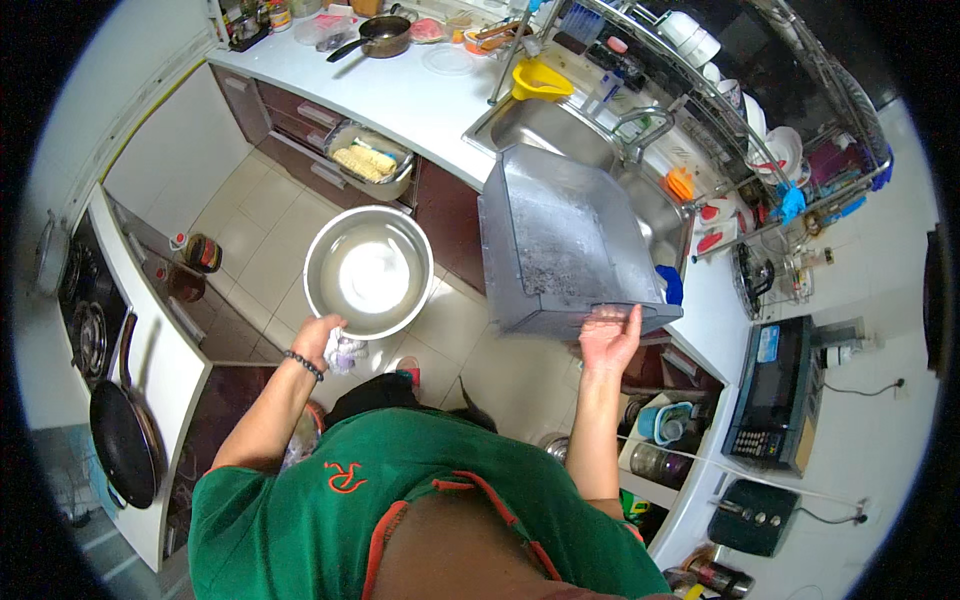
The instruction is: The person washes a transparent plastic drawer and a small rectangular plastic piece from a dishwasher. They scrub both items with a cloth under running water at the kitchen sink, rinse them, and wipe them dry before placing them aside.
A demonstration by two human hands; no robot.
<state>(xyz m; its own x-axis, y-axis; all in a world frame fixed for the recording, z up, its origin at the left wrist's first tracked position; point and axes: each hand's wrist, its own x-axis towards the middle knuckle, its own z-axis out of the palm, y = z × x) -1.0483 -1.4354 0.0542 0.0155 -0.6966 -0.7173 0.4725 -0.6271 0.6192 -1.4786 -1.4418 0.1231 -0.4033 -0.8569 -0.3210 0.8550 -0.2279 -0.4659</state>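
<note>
My left hand (318,338) is closed at the near rim of a round metal basin (322,240) and also has a crumpled white and purple cloth (345,354) in its fingers. The basin is above the tiled floor, and its shiny inside shows nothing solid. On the right, a deep grey see-through plastic drawer (575,225) tilts by the counter and covers part of the sink. Dark specks dot its inner bottom. My right hand (608,342) grips its near edge, fingers under it. Whether the drawer also rests on the counter edge, I cannot tell.
A double sink (545,130) with a yellow strainer (540,80) lies behind the drawer. Dish racks (740,100) stand above it. An open drawer (370,170) juts out below the far counter. At left are a stove (90,310) and a frying pan (125,445).
</note>
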